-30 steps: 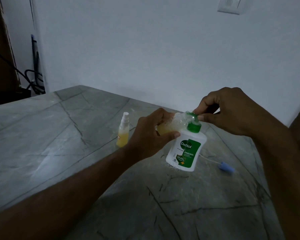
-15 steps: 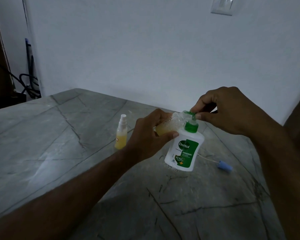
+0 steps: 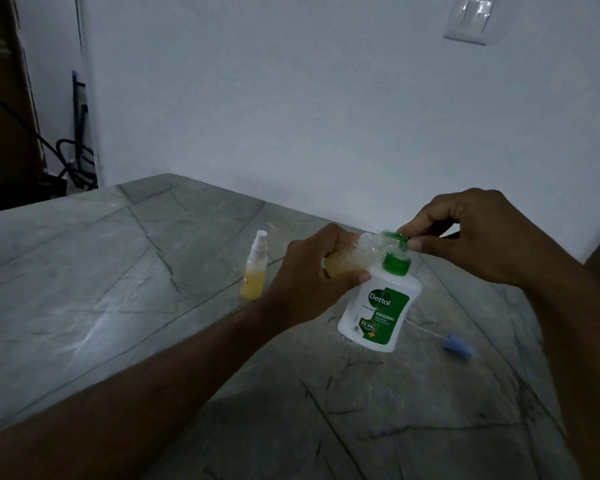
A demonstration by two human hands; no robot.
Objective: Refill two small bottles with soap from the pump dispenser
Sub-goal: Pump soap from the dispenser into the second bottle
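Little has moved since a moment ago: both hands sit at the dispenser [image 3: 378, 306] as before, and only the view has drifted a touch. The left hand [image 3: 312, 271] grips a small bottle [image 3: 347, 261], tilted with its mouth up against the green pump [image 3: 395, 244]. The right hand [image 3: 471, 237] pinches the pump head between thumb and fingers. The dispenser stands toward the far right edge of the surface [image 3: 118, 306], near the wall. A second bottle [image 3: 255, 268], part full with its sprayer on, stands to the left of the hands. A blue cap with its tube [image 3: 458, 346] lies to the right. To do this well, I'd say keep the mouth tight under the spout and press slowly, so the soap goes in rather than down the side.
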